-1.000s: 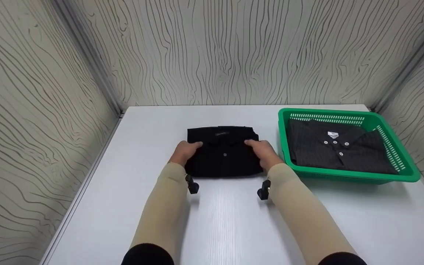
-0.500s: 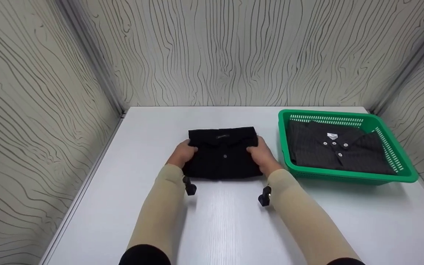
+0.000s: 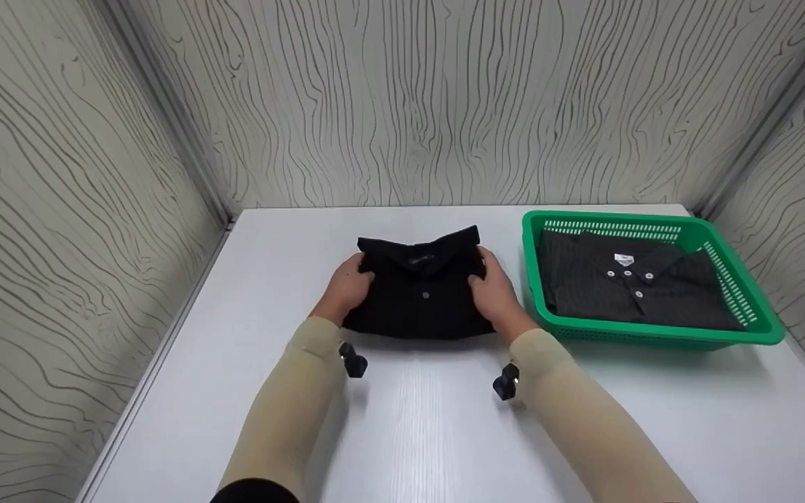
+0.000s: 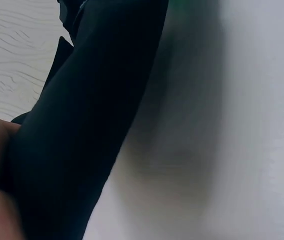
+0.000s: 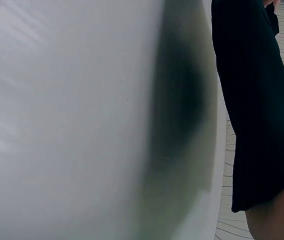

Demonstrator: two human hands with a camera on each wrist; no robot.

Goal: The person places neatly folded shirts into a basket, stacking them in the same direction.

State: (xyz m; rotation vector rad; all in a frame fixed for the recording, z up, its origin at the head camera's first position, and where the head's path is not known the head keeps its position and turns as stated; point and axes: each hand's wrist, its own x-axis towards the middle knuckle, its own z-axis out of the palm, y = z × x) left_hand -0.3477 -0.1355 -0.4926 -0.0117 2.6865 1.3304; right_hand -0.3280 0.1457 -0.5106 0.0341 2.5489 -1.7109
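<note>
Between both hands is a folded black shirt [image 3: 420, 311], collar at the far side, with one pale button in the middle. My left hand [image 3: 349, 285] grips its left edge, thumb on top. The right hand [image 3: 497, 290] holds the right edge the same way; the fingers beneath are mostly hidden. In the left wrist view the shirt [image 4: 81, 110] stands off the white surface with a shadow below it. The right wrist view shows the shirt [image 5: 259, 100] raised as well, its edge against the right hand [image 5: 277, 215].
A green plastic basket [image 3: 654, 337] stands at the right of the white table [image 3: 416, 419], close to the right hand. Inside lies a folded dark striped shirt [image 3: 584, 293] with white buttons. Patterned panels [image 3: 402, 105] enclose the table at the back and sides.
Both hands have taken a fuller grip on the shirt's side edges. The shirt has come up off the table, and its collar edge now sags in the middle.
</note>
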